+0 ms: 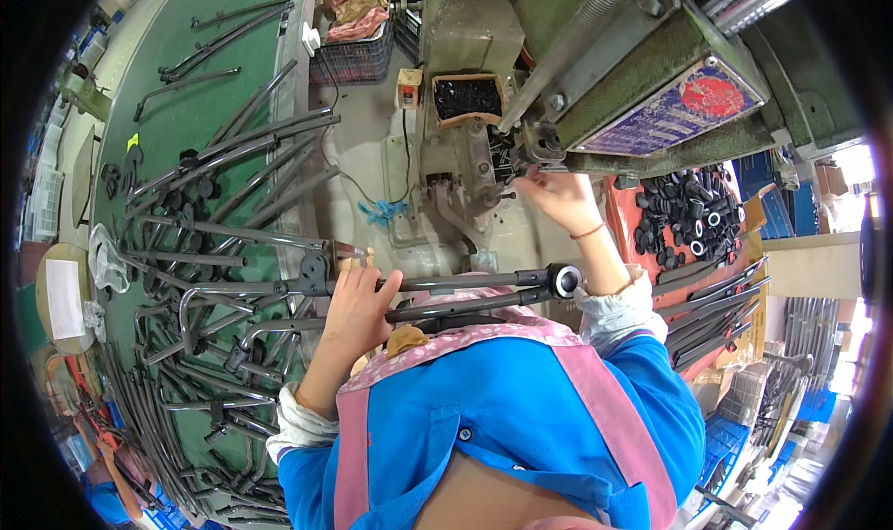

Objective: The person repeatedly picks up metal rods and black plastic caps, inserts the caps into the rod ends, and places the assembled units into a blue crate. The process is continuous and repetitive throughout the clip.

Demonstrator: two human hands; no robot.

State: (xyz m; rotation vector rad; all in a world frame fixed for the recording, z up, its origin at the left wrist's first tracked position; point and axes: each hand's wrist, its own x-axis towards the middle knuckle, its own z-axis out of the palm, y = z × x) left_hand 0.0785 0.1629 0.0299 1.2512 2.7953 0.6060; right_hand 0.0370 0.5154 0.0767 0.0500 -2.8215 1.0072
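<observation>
My left hand (361, 305) is wrapped around a dark bent metal tube frame (456, 282), held level in front of my body. Two long tubes of this frame run side by side and meet at a round fitting with a pale ring (565, 281) at the right end. My right hand (561, 201) is up at the green press machine (642, 93), its bent fingers close together beside the metal fixture (493, 162). Whatever those fingers hold is too small to make out. Behind the fixture stands an open box of small black parts (468, 97).
On the left, a green-topped table (186, 27) carries many bent dark tubes (233, 223). To the right, a red surface (621, 215) bears black caps and rings (693, 209) and several dark tubes (712, 316). A dark plastic crate (353, 62) stands beyond the table.
</observation>
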